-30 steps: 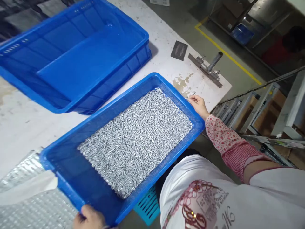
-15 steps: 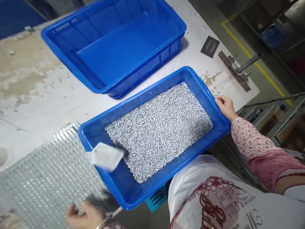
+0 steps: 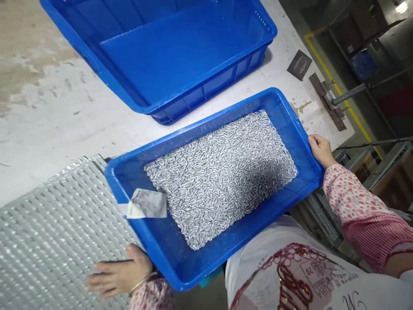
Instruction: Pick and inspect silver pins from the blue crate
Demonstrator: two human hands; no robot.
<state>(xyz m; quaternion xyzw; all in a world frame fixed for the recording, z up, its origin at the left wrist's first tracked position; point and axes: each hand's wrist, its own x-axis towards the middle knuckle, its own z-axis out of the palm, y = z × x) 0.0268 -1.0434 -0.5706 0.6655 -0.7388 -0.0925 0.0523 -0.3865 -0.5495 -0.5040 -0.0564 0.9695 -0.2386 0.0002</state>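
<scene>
A blue plastic tub full of small silvery spindle-shaped metal pieces lies tilted across the middle of the view. My right hand grips its far-right rim, fingers wrapped over the edge. Spread flat on a ridged silvery sheet or stack, my left hand holds nothing; its wrist, with a bangle, is close beside the tub's left end. A paper tag is taped to the tub's left wall and hangs inside.
Behind the tub, a second, deeper blue bin with nothing inside stands on the worn white table. A dark square plate and a metal clamp fixture are near the table's right end. Shelving holds boxes at the right.
My left hand, blurred and curled before, is now laid out with its fingers spread on the silvery sheet. The paper tag has swung flatter. The view has shifted slightly; my right hand keeps its hold.
</scene>
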